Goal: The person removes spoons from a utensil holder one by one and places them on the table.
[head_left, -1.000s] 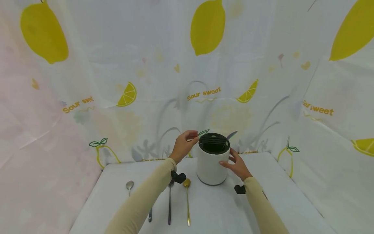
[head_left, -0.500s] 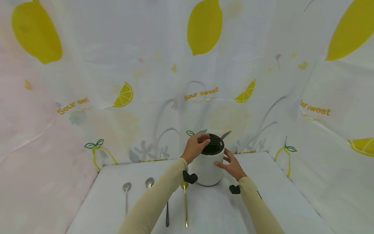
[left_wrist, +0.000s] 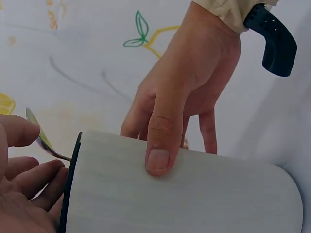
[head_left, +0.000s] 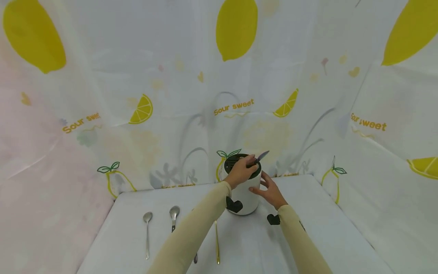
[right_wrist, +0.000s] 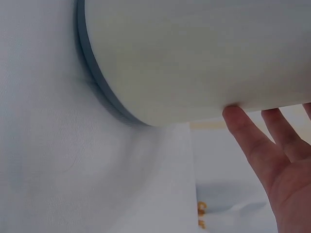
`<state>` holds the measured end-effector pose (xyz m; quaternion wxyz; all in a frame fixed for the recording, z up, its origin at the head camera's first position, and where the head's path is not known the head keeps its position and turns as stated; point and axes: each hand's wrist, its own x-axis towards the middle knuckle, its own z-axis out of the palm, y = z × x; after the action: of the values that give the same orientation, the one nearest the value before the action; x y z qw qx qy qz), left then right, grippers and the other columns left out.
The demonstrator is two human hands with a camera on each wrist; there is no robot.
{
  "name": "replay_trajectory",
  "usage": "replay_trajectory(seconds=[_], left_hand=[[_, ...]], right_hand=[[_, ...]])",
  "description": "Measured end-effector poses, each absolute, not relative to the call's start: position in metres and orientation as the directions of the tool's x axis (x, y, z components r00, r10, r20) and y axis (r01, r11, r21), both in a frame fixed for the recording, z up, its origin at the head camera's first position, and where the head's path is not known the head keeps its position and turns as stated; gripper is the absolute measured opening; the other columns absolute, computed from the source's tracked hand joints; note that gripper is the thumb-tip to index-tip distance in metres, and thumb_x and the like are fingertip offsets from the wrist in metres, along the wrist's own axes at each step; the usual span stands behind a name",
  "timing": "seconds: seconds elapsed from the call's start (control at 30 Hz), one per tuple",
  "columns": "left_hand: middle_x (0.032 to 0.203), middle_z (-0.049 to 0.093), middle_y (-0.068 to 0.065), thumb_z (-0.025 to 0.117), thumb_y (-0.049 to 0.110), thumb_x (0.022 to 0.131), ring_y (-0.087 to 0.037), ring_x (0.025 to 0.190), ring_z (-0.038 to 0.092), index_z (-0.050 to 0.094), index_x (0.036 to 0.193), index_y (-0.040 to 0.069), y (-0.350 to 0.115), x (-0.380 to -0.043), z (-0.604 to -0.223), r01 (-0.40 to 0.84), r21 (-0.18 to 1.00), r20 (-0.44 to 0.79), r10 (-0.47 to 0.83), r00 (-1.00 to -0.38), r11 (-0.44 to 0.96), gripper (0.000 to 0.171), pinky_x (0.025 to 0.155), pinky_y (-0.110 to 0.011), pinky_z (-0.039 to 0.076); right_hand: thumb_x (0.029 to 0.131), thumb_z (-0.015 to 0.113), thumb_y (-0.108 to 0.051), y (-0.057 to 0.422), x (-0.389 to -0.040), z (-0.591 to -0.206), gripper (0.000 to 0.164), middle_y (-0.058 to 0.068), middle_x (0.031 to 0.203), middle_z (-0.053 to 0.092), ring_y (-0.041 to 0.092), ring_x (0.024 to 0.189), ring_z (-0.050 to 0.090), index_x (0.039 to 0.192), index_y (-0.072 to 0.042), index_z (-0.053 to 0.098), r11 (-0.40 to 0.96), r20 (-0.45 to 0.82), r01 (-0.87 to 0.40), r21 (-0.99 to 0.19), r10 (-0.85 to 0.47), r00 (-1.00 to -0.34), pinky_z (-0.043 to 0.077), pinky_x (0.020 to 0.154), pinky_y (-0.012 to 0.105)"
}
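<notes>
A white, cylindrical utensil holder (head_left: pixel 251 196) with a black slotted top (head_left: pixel 232 160) stands at the back of the table. An iridescent spoon (head_left: pixel 262 155) leans out of its top, bowl up. My left hand (head_left: pixel 239 172) is over the top, its fingertips close around the spoon's neck; in the left wrist view the thumb (left_wrist: pixel 19 130) and fingers are spread apart beside the spoon (left_wrist: pixel 43 141). My right hand (head_left: pixel 272 195) holds the holder's right side, thumb in front and fingers behind. The right wrist view shows its fingertips against the white wall (right_wrist: pixel 194 63).
Left of the holder lie a silver spoon (head_left: pixel 147 217), a spoon with a dark handle (head_left: pixel 174 211) and a gold-handled utensil (head_left: pixel 217 245). Another dark handle (head_left: pixel 195 258) shows beside my left sleeve (head_left: pixel 191 228). A lemon-print curtain (head_left: pixel 191 83) hangs behind the table.
My left hand has moved rightward from the holder's left rim, across the black top, to the leaning spoon. My right hand has stayed on the holder's side.
</notes>
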<state>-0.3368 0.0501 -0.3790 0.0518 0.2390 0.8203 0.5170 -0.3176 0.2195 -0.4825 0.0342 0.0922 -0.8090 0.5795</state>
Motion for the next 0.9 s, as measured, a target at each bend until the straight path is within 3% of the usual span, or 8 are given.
replay_trajectory(seconds=[0.27, 0.37, 0.47, 0.6, 0.73, 0.9], left_hand=[[0.129, 0.061, -0.007, 0.059, 0.018, 0.099, -0.019, 0.108, 0.063, 0.045, 0.144, 0.005, 0.047, -0.333, -0.378, 0.240, 0.940, 0.127, 0.404, -0.906, 0.243, 0.049, 0.088, -0.031, 0.055], [0.118, 0.065, -0.006, 0.061, 0.016, 0.098, -0.016, 0.099, 0.064, 0.050, 0.140, 0.002, 0.046, -0.334, -0.378, 0.256, 0.935, 0.146, 0.392, -0.908, 0.247, 0.046, 0.084, -0.028, 0.056], [0.112, 0.066, -0.001, 0.065, 0.020, 0.096, -0.013, 0.100, 0.062, 0.057, 0.134, 0.006, 0.046, -0.335, -0.380, 0.289, 0.913, 0.155, 0.411, -0.898, 0.287, 0.041, 0.086, -0.029, 0.055], [0.121, 0.065, -0.001, 0.062, 0.025, 0.098, -0.016, 0.114, 0.059, 0.058, 0.134, 0.011, 0.048, -0.332, -0.381, 0.364, 0.861, 0.161, 0.487, -0.859, 0.357, 0.039, 0.096, -0.034, 0.051], [0.127, 0.063, -0.005, 0.058, 0.023, 0.100, -0.018, 0.120, 0.057, 0.055, 0.137, 0.009, 0.051, -0.330, -0.383, 0.398, 0.840, 0.194, 0.479, -0.856, 0.370, 0.040, 0.099, -0.037, 0.049], [0.113, 0.069, -0.001, 0.063, 0.021, 0.097, -0.014, 0.108, 0.062, 0.063, 0.128, 0.010, 0.050, -0.331, -0.385, 0.385, 0.858, 0.233, 0.410, -0.882, 0.341, 0.032, 0.092, -0.034, 0.053]], right_hand=[[0.081, 0.080, -0.039, 0.218, -0.318, -0.485, 0.094, 0.005, 0.157, 0.028, 0.036, 0.138, 0.035, 0.155, -0.028, 0.024, 0.324, 0.171, -0.203, -0.924, -0.124, -0.977, 0.039, 0.105, 0.059], [0.080, 0.081, -0.039, 0.218, -0.318, -0.484, 0.093, 0.004, 0.156, 0.029, 0.035, 0.138, 0.035, 0.154, -0.030, 0.026, 0.312, 0.174, -0.205, -0.928, -0.125, -0.977, 0.039, 0.104, 0.059], [0.082, 0.080, -0.034, 0.216, -0.307, -0.469, 0.092, 0.009, 0.157, 0.028, 0.038, 0.139, 0.034, 0.155, -0.024, 0.025, 0.316, 0.160, -0.197, -0.928, -0.140, -0.977, 0.038, 0.105, 0.060], [0.085, 0.078, -0.026, 0.214, -0.294, -0.451, 0.091, 0.016, 0.157, 0.025, 0.040, 0.139, 0.033, 0.156, -0.013, 0.022, 0.324, 0.138, -0.183, -0.928, -0.157, -0.978, 0.037, 0.106, 0.059], [0.085, 0.079, -0.025, 0.218, -0.303, -0.463, 0.092, 0.015, 0.158, 0.024, 0.040, 0.139, 0.032, 0.156, -0.017, 0.021, 0.295, 0.143, -0.184, -0.938, -0.157, -0.977, 0.036, 0.106, 0.060], [0.083, 0.080, -0.032, 0.220, -0.314, -0.478, 0.092, 0.012, 0.158, 0.026, 0.040, 0.139, 0.032, 0.156, -0.024, 0.024, 0.301, 0.169, -0.203, -0.932, -0.137, -0.976, 0.035, 0.106, 0.063]])
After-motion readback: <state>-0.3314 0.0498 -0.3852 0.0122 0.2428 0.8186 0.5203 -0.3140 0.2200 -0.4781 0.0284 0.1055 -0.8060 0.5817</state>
